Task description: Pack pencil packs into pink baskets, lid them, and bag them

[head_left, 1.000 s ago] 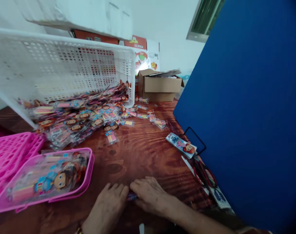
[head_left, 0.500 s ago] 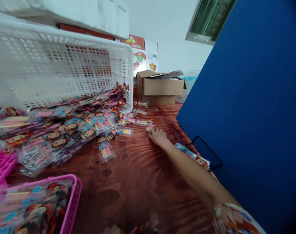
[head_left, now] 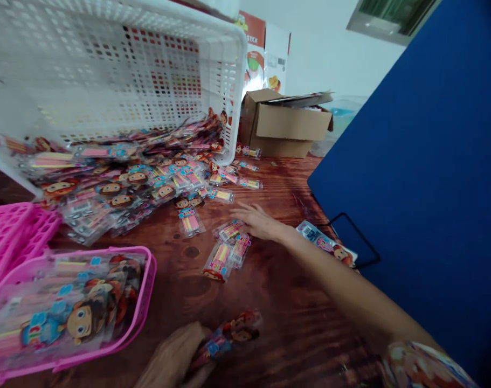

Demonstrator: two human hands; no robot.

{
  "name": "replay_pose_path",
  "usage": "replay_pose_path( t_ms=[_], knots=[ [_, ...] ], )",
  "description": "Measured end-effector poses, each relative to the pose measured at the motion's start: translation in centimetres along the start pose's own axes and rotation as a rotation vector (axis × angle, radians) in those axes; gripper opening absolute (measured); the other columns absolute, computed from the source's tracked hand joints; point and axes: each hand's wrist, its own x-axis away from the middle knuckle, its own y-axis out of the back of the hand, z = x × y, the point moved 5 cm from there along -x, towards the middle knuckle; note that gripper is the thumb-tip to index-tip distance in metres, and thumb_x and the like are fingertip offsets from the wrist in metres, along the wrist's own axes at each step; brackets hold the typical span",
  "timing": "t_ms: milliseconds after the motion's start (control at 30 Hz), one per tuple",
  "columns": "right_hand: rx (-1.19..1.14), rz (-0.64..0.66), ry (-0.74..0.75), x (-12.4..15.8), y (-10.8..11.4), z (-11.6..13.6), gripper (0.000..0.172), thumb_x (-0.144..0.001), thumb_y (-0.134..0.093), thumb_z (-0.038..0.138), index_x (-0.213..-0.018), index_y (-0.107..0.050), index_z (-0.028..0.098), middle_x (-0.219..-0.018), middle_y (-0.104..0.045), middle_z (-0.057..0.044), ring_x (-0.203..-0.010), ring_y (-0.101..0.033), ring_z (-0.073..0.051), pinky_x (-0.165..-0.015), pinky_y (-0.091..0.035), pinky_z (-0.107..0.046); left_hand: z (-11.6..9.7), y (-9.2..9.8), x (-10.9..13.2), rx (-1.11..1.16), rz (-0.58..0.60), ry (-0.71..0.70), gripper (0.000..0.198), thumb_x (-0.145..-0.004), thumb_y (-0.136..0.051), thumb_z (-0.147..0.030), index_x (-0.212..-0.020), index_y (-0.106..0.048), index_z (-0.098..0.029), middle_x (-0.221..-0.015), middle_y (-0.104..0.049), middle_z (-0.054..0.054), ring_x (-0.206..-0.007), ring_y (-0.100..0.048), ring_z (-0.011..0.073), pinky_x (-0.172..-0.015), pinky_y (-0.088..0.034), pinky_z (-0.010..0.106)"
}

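My left hand (head_left: 174, 353), smeared by motion at the bottom edge, is closed on a few clear packets (head_left: 229, 337) printed with cartoon heads. My right hand (head_left: 258, 222) reaches in from the right, fingers stretched out and apart over the wooden table (head_left: 277, 291). Just beneath its palm side lie several loose stick-candy packets (head_left: 223, 253); whether the fingertips touch them I cannot tell. Farther off, one more packet (head_left: 189, 218) rests alone in front of a large heap of packets (head_left: 148, 180). That heap spills from a tipped white basket (head_left: 239, 81).
A pink basket (head_left: 150, 280) of packets stands at the left, beside pink plastic trays (head_left: 16, 237). At the back is a cardboard box (head_left: 288, 124). A blue panel (head_left: 423, 161) rises along the right, with a printed package (head_left: 328, 242) and black wire loop (head_left: 360, 242) beside it.
The view has tilted down. My right hand has moved toward me, and several packets now lie loose beside it. My left hand with its packets has come further into view.
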Motion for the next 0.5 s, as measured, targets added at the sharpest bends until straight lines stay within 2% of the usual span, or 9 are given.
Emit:
replay_pose_path(
  t_ms=[33, 67, 133, 200, 333, 433, 500],
  knots=[
    [0.009, 0.015, 0.056, -0.8, -0.8, 0.4, 0.052, -0.091, -0.058, 0.023, -0.141, -0.045, 0.021, -0.149, -0.044, -0.01, -0.145, -0.021, -0.026, -0.113, -0.016, -0.054, -0.1, 0.0, -0.2, 0.038, 0.025, 0.017, 0.025, -0.087, -0.06, -0.032, -0.111, -0.056, -0.032, -0.095, -0.071, -0.001, -0.083, -0.069, 0.0157, -0.073, -0.055, 0.019],
    [0.023, 0.026, 0.086, -1.6, -1.5, 0.7, 0.054, -0.09, -0.06, 0.024, -0.142, -0.043, 0.021, -0.147, -0.045, -0.011, -0.144, -0.022, -0.027, -0.113, -0.014, -0.057, -0.1, -0.1, -0.4, 0.07, 0.047, 0.034, 0.021, -0.086, -0.06, -0.03, -0.107, -0.056, -0.031, -0.092, -0.07, -0.001, -0.08, -0.068, 0.0144, -0.071, -0.055, 0.018],
    [0.066, 0.025, 0.091, -2.8, -2.4, 1.1, 0.051, -0.089, -0.062, 0.028, -0.138, -0.048, 0.02, -0.137, -0.054, -0.013, -0.135, -0.036, -0.029, -0.111, -0.018, -0.057, -0.2, -0.2, -0.5, 0.103, 0.039, 0.046, 0.019, -0.086, -0.061, -0.029, -0.104, -0.055, -0.029, -0.09, -0.069, -0.002, -0.077, -0.067, 0.0137, -0.07, -0.054, 0.018],
    [0.113, 0.019, 0.055, -3.2, -2.4, 1.2, 0.041, -0.087, -0.064, 0.03, -0.126, -0.058, 0.018, -0.123, -0.06, -0.012, -0.121, -0.047, -0.029, -0.106, -0.027, -0.053, -0.2, -0.2, -0.4, 0.103, -0.01, 0.059, 0.02, -0.087, -0.06, -0.029, -0.106, -0.054, -0.029, -0.092, -0.069, -0.001, -0.079, -0.067, 0.0148, -0.071, -0.054, 0.02],
    [0.129, -0.062, -0.054, -1.8, 0.4, 1.1, 0.019, -0.09, -0.056, 0.024, -0.107, -0.061, 0.016, -0.114, -0.062, -0.011, -0.109, -0.053, -0.025, -0.095, -0.036, -0.039, -0.2, -0.5, -0.2, 0.136, -0.022, 0.099, 0.015, -0.088, -0.058, -0.029, -0.103, -0.055, -0.027, -0.09, -0.067, 0.0, -0.077, -0.066, 0.0151, -0.07, -0.053, 0.021],
    [0.005, -0.165, -0.183, 0.1, 2.7, 1.3, 0.017, -0.093, -0.051, 0.024, -0.107, -0.056, 0.017, -0.1, -0.065, -0.007, -0.092, -0.058, -0.02, -0.078, -0.039, -0.029, -0.3, -0.5, -0.4, 0.18, 0.013, 0.12, 0.011, -0.088, -0.058, -0.027, -0.098, -0.055, -0.025, -0.089, -0.066, 0.0, -0.077, -0.064, 0.0146, -0.071, -0.052, 0.022],
    [-0.117, -0.138, -0.164, 1.0, 2.6, 2.9, 0.015, -0.091, -0.055, 0.028, -0.102, -0.057, 0.018, -0.089, -0.065, -0.003, -0.079, -0.058, -0.017, -0.068, -0.037, -0.025, -0.3, -0.6, -0.5, 0.19, 0.045, 0.134, 0.007, -0.089, -0.057, -0.027, -0.094, -0.054, -0.024, -0.086, -0.064, 0.0, -0.076, -0.062, 0.0142, -0.071, -0.05, 0.023]
  ],
)
